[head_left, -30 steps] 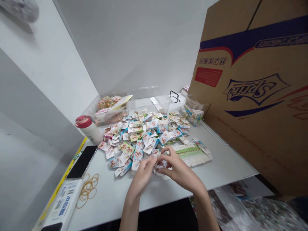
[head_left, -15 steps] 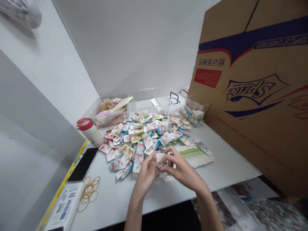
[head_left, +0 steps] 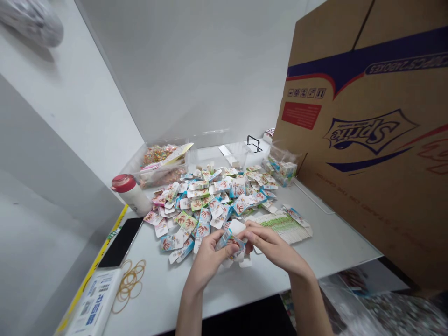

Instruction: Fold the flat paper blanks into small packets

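Left hand (head_left: 210, 261) and right hand (head_left: 275, 247) pinching a white printed card packet (head_left: 231, 235) together, loose heap of packets (head_left: 206, 200) just beyond, overlapping row of packets (head_left: 283, 225) beside the right hand, white table (head_left: 325, 242) beneath, rubber bands (head_left: 129, 285) and black phone (head_left: 121, 242) to the left, upside-down Sprite carton (head_left: 364, 116) at right

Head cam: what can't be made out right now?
Head view, the only one:
Card between the left hand and right hand: fingers hide part of it.
Pile of printed cards: wording too small to read.
Clear tub: contents too small, behind plastic.
Sprite carton: cut off by top and right edges.
White printed box: cut off by bottom edge.
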`<state>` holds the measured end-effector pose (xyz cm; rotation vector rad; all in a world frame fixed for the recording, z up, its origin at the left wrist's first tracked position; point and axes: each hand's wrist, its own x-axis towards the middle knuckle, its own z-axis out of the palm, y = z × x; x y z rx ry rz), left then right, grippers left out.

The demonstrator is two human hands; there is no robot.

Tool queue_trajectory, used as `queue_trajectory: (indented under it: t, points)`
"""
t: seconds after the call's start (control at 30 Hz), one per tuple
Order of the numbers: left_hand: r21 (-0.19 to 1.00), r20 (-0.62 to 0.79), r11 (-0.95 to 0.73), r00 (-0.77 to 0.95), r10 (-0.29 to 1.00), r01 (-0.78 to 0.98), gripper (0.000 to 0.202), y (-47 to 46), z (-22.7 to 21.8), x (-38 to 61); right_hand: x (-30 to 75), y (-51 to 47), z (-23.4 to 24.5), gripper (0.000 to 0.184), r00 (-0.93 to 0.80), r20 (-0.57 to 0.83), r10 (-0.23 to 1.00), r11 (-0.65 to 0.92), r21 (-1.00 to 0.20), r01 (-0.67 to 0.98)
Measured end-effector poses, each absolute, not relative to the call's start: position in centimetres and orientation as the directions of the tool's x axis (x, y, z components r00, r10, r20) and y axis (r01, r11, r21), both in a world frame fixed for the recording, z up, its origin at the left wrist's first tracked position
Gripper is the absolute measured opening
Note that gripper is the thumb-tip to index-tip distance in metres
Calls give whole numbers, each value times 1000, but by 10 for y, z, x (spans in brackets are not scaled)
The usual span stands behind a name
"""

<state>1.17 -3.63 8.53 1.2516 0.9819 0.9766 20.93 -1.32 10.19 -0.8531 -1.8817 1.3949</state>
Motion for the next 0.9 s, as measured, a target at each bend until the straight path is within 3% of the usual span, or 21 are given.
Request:
queue_trajectory:
  t: [0.23, 0.43, 0.6, 0.77, 0.9]
  points:
    - [998, -6, -13, 323, 946, 57, 27, -42, 95, 15, 202, -9, 92, 31, -446, 45, 894, -15, -991, -130]
    - [989, -7, 49, 294, 956, -138, 55, -47, 93, 20, 196, -8, 89, 39, -484, 28, 875, -96, -969, -230]
    - [996, 87, -87, 345, 935, -15, 27, -46, 90, 15, 199, -4, 81, 29, -484, 41, 874, -80, -971, -226]
    - [985, 150, -168, 287, 946, 41, 22, -43, 83, 15, 196, -4, 82, 30, -464, 75, 883, -31, -976, -217]
    - [973, 169, -202, 257, 952, 111, 22, -41, 78, 20, 192, -5, 85, 24, -420, 19, 907, -81, -973, -217]
